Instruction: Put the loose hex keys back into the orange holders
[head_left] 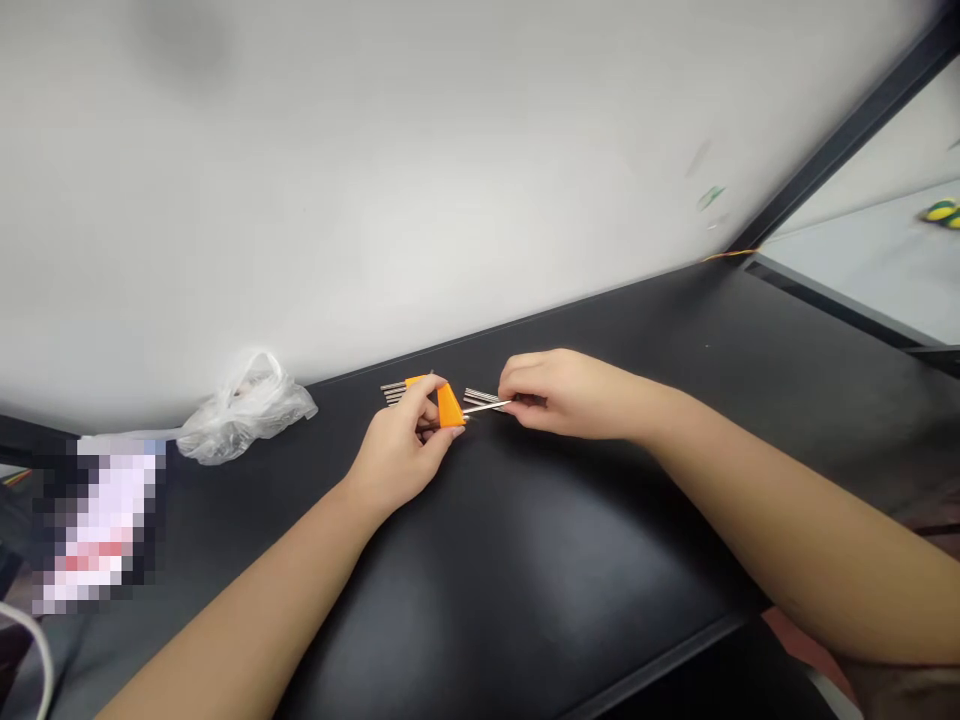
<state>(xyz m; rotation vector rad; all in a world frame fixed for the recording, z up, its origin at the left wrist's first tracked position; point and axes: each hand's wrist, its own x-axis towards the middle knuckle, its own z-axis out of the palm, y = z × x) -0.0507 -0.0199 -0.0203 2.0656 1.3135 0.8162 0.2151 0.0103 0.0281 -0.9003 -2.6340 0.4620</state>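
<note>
My left hand (405,440) is closed on a small orange plastic holder (451,406), gripped between thumb and fingers. Between the fingertips of my right hand (544,393) is a thin silver metal rod (486,406), whose far end meets the right side of the orange holder. Whether the rod sits inside the holder or only touches it, I cannot tell. Just behind it, several similar loose rods (480,396) lie on the black table (480,580). Beyond my left hand, several more rods (392,388) stick out beside another orange piece (415,381), partly covered by my fingers.
A crumpled clear plastic bag (247,412) rests at the table's back left, near the white wall (450,180). Further left is a blurred-out bright area (105,520) and a white cable (34,640). A black frame post (840,135) rises at the back right.
</note>
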